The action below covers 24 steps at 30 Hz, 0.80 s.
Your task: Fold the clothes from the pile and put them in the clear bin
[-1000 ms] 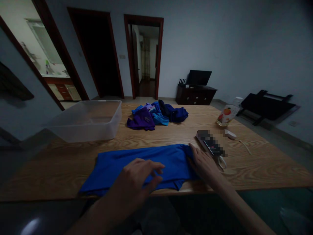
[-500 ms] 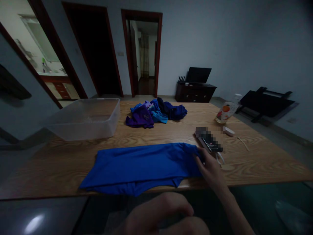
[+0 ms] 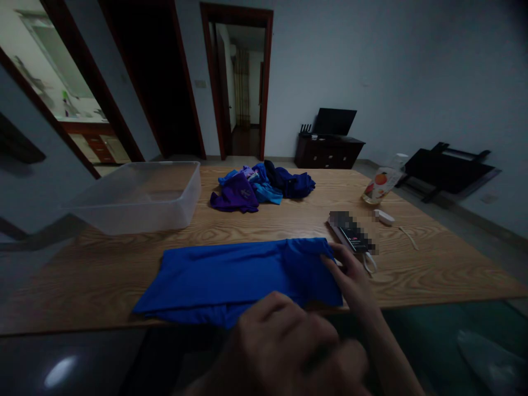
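A folded blue garment (image 3: 231,275) lies across the near part of the wooden table, its lower layer showing along the front edge. At its right end my right hand (image 3: 348,272) has thumb and fingers closed on the garment's edge. My left hand (image 3: 289,346) is raised close to the camera, in front of the garment and hiding part of its near side. Its fingers look bent but are smeared by motion, and whether they hold anything does not show.
A clear plastic bin (image 3: 136,214) stands on the table (image 3: 433,269) at the left. Crumpled purple and blue clothes (image 3: 237,192) lie at the back middle. A phone (image 3: 352,236), a small white case (image 3: 384,218), a short cord (image 3: 409,238) and a bottle (image 3: 380,186) are at the right.
My left hand has risen and moved forward over the garment's near edge. The garment's right end now lies flatter, with my right hand still at its edge.
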Each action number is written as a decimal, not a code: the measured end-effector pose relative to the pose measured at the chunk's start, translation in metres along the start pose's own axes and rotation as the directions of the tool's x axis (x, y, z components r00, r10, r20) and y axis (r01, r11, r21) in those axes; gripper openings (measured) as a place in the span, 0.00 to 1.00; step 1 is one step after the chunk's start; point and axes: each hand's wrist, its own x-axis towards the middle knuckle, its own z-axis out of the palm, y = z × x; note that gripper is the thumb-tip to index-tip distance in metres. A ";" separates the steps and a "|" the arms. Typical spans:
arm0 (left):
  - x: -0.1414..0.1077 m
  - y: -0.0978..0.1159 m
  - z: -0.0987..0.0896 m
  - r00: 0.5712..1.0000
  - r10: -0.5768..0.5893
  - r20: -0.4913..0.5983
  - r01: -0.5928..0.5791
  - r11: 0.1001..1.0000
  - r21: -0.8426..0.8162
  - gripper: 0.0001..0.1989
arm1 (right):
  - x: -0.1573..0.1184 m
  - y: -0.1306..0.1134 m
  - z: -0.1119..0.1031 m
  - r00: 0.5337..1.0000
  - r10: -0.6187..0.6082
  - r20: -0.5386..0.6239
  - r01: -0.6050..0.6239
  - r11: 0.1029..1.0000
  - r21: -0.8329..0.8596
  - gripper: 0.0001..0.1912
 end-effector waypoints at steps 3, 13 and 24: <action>0.009 -0.039 0.020 0.937 -0.345 0.055 0.349 0.922 -0.166 0.21 | 0.001 -0.014 0.013 0.999 0.032 0.025 -0.034 0.995 0.093 0.28; -0.006 -0.168 0.007 0.501 -0.766 0.403 0.784 0.205 -0.586 0.42 | 0.005 -0.065 0.139 0.919 -0.309 0.246 0.313 0.949 0.024 0.16; -0.104 -0.194 -0.085 0.382 -0.923 -0.057 0.846 0.374 -0.381 0.30 | -0.056 -0.064 0.145 0.673 -0.499 0.547 0.662 0.735 -0.145 0.31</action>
